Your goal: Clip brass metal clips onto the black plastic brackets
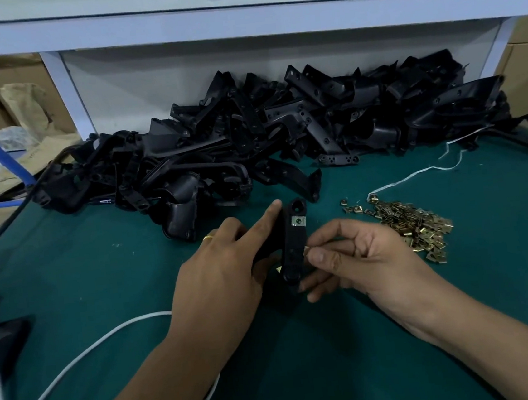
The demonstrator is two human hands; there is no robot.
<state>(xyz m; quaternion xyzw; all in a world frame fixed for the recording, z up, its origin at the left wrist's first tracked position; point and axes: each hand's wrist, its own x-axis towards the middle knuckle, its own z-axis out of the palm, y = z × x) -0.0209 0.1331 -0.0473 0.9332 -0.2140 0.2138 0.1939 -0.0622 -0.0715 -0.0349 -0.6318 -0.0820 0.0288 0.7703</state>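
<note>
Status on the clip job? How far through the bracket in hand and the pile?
Done: one brass clip sits near the top of the black bracket that the left hand holds. In hand: the right hand pinches a second clip against the bracket's right edge, not visibly seated. Left: the large bracket pile behind and the loose clip heap to the right. Early days.

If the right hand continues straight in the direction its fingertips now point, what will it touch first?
The right hand points left, pinching a brass clip at the edge of the black bracket held by the left hand. It would probably meet that bracket's edge first; the two look almost touching, though depth is unclear.
</note>
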